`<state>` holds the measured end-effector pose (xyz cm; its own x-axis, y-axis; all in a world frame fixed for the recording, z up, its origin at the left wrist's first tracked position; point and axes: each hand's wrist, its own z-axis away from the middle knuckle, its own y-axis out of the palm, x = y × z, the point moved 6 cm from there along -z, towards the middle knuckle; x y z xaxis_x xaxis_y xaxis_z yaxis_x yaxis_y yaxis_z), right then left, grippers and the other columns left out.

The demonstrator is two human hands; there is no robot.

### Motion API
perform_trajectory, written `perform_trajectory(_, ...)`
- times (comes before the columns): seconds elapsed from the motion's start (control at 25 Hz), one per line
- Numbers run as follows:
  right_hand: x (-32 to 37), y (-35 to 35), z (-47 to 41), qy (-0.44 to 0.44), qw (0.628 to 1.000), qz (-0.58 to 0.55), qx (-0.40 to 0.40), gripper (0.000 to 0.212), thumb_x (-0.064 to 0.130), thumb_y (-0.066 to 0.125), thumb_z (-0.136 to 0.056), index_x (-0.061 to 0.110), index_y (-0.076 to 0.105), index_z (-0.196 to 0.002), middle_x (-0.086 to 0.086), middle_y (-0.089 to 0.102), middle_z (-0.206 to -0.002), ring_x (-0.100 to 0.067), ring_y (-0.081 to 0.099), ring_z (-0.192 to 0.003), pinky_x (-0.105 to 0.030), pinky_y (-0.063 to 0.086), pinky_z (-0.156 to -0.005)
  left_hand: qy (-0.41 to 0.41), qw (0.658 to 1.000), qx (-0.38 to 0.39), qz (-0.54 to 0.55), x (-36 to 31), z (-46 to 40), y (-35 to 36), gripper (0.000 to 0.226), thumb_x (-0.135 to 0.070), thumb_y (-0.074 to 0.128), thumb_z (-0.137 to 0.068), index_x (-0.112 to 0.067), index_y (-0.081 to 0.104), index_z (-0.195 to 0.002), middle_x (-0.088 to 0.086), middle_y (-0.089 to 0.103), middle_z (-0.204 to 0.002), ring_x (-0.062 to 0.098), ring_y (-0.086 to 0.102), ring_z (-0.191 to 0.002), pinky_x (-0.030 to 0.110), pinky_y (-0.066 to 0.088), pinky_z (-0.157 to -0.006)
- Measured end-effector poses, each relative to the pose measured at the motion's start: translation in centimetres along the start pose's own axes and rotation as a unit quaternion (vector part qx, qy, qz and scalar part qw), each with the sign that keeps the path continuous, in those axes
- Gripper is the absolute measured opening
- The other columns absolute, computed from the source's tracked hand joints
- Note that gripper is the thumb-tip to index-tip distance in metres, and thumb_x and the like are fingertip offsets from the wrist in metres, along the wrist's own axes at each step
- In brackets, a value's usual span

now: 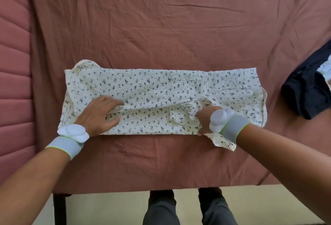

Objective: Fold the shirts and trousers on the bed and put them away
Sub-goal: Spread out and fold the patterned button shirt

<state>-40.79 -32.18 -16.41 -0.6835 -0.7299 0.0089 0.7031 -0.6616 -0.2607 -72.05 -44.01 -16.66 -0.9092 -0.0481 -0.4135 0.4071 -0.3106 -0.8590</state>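
The cream leaf-printed cotton shirt (161, 97) lies lengthwise across mid-frame on the pink bedsheet (179, 27), left hand (100, 113) spread flat on it, right hand (206, 119) pinching its near fold.

a shirt (161, 95) lies flat on the bed (179, 27), stretched lengthwise along the near edge. the left hand (100, 113) rests on the shirt's left end; the right hand (206, 119) is on its right end, where a flap of cloth hangs toward the near edge. a second garment (308, 90) lies at the bed's right edge, apart from the shirt.
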Motion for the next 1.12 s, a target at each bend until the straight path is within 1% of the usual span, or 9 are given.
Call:
perform_trajectory(0.12, -1.2, -1.0, 0.2, 0.003, 0.991, -0.099, -0.094, 0.058, 0.073, 0.051, -0.081, 0.02, 0.053, -0.103, 0.009, 0.054, -0.098, -0.021, 0.062, -0.093, -0.033, 0.051, -0.077, -0.105, 0.993, -0.043, 0.032, 2.6, -2.3, -2.4, 0.053, -0.05, 0.054, -0.086, -0.023, 0.053, -0.131, -0.005, 0.056, -0.129, 0.019, 0.041, -0.127, 0.048, 0.039, -0.101)
perform_trajectory(0.24, -3.0, -2.7, 0.4, 0.005, 0.968, -0.096, -0.23, 0.049, 0.061, 0.05, -0.089, 0.02, 0.047, -0.116, 0.0, 0.058, -0.114, -0.021, 0.059, -0.096, -0.035, 0.052, -0.075, -0.101, 0.994, 0.03, -0.015, 5.8, -5.2, -4.1, 0.073, -0.059, 0.064, -0.083, -0.02, 0.044, -0.141, 0.001, 0.049, -0.143, 0.023, 0.039, -0.136, 0.047, 0.024, -0.114)
perform_trajectory(0.36, -3.7, -3.7, -0.4, 0.011, 0.942, -0.102, -0.319, 0.045, 0.039, 0.057, -0.092, 0.013, 0.042, -0.125, -0.008, 0.05, -0.124, -0.026, 0.052, -0.107, -0.042, 0.054, -0.078, -0.085, 0.988, 0.114, -0.053, 7.9, -8.4, -6.2, 0.085, -0.064, 0.069, -0.076, -0.02, 0.04, -0.143, 0.002, 0.055, -0.14, 0.023, 0.05, -0.129, 0.045, 0.024, -0.113)
perform_trajectory(0.52, -2.2, -5.0, -1.4, 0.013, 0.943, -0.088, -0.322, 0.057, 0.032, 0.062, -0.089, 0.011, 0.035, -0.135, -0.012, 0.036, -0.14, -0.032, 0.045, -0.121, -0.049, 0.053, -0.084, -0.077, 0.986, 0.136, -0.054, 9.4, -10.4, -7.7, 0.056, -0.056, 0.062, -0.087, -0.023, 0.055, -0.131, 0.0, 0.065, -0.121, 0.023, 0.055, -0.116, 0.041, 0.039, -0.1)
perform_trajectory(0.64, 1.7, -7.7, -1.5, -0.064, 0.924, -0.116, -0.358, 0.057, 0.03, 0.059, -0.091, 0.011, 0.034, -0.139, -0.012, 0.035, -0.146, -0.031, 0.041, -0.129, -0.051, 0.047, -0.097, -0.09, 0.988, 0.118, -0.037, 10.4, -10.6, -7.8, 0.029, -0.034, 0.055, -0.098, -0.018, 0.066, -0.12, 0.004, 0.062, -0.123, 0.029, 0.049, -0.117, 0.04, 0.037, -0.099)
perform_trajectory(0.76, 8.0, -12.9, -2.9, -0.148, 0.898, -0.174, -0.376, 0.051, 0.024, 0.055, -0.094, 0.011, 0.036, -0.14, -0.008, 0.039, -0.144, -0.027, 0.039, -0.132, -0.047, 0.038, -0.106, -0.144, 0.986, 0.086, -0.007, 11.3, -10.4, -8.2, 0.024, -0.031, 0.057, -0.097, -0.016, 0.071, -0.109, 0.005, 0.066, -0.11, 0.028, 0.057, -0.107, 0.034, 0.042, -0.089)
perform_trajectory(0.92, 15.4, -19.9, -6.1, -0.16, 0.885, -0.246, -0.361, 0.051, 0.022, 0.053, -0.096, 0.015, 0.035, -0.142, -0.005, 0.041, -0.144, -0.026, 0.036, -0.134, -0.047, 0.027, -0.109, -0.193, 0.975, 0.101, 0.035, 12.4, -10.1, -8.5, 0.025, -0.038, 0.062, -0.094, -0.017, 0.074, -0.1, -0.002, 0.064, -0.088, 0.019, 0.06, -0.089, 0.026, 0.039, -0.074)
perform_trajectory(1.0, 17.7, -21.7, -7.8, -0.139, 0.898, -0.245, -0.338, 0.045, 0.029, 0.055, -0.095, 0.016, 0.039, -0.136, -0.004, 0.051, -0.133, -0.027, 0.043, -0.125, -0.047, 0.029, -0.103, -0.233, 0.966, 0.077, 0.083, 13.4, -9.7, -8.7, 0.024, -0.037, 0.065, -0.092, -0.015, 0.076, -0.092, 0.0, 0.066, -0.081, 0.016, 0.059, -0.08, 0.025, 0.038, -0.069)
perform_trajectory(1.12, 18.7, -22.5, -8.5, -0.138, 0.879, -0.267, -0.37, 0.017, 0.028, 0.055, -0.095, 0.017, 0.056, -0.107, -0.002, 0.062, -0.105, -0.031, 0.055, -0.106, -0.043, 0.036, -0.092, -0.355, 0.928, 0.036, 0.111, 15.7, -8.5, -8.8, 0.024, -0.03, 0.067, -0.085, -0.006, 0.068, -0.079, 0.006, 0.059, -0.076, 0.02, 0.054, -0.077, 0.026, 0.039, -0.062)
